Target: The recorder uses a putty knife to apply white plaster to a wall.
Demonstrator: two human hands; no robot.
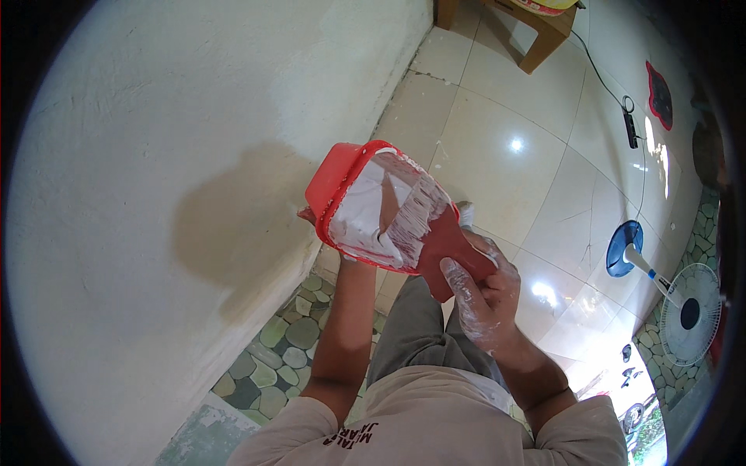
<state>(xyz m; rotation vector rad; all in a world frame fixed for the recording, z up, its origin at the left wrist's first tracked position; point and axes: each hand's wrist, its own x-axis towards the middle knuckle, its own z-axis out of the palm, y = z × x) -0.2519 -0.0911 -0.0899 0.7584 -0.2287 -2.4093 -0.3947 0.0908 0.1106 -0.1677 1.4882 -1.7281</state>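
My left hand supports a red plastic tub from underneath. Only its fingertips show beside the tub's left side, and the rest is hidden below it. White paint coats the inside of the tub, and its rim is spattered. In my right hand is a wide paintbrush with a red handle, gripped with the thumb on top. Its white-smeared bristles lie over the tub's opening, at its right side. White smears mark my right thumb and fingers.
A pale wall rises close on the left. Farther ahead stands a wooden table. On the right are a white fan with a blue base, a cable with a black power strip, and a red-edged dark mat. Glossy tiles cover the floor.
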